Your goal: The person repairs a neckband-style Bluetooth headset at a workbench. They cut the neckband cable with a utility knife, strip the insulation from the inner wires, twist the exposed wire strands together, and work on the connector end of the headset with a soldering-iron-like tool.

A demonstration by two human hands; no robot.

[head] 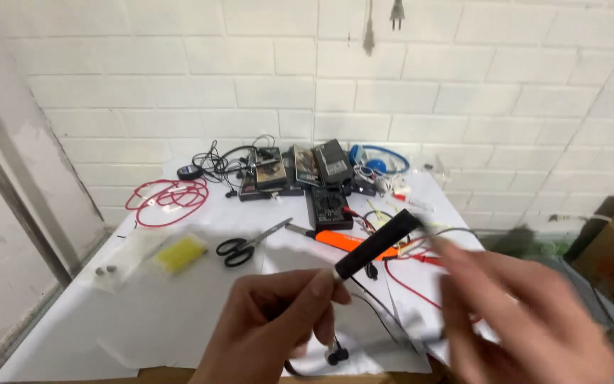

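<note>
Two hands hover over your cluttered white table (72,320). Your left hand (271,323) pinches a black rod-shaped tool (378,244), raised clear of scissors (246,245) (perhaps for inspection); your blurred right hand (527,320) reaches near, fingers loosely spread.

Black rod (376,244) in left hand (271,327). Black-handled scissors (246,245). Yellow block (179,253) near the white tabletop's (72,320) left edge. Red wire coil (168,199) at the far-left corner. Orange tool (353,244).
</note>
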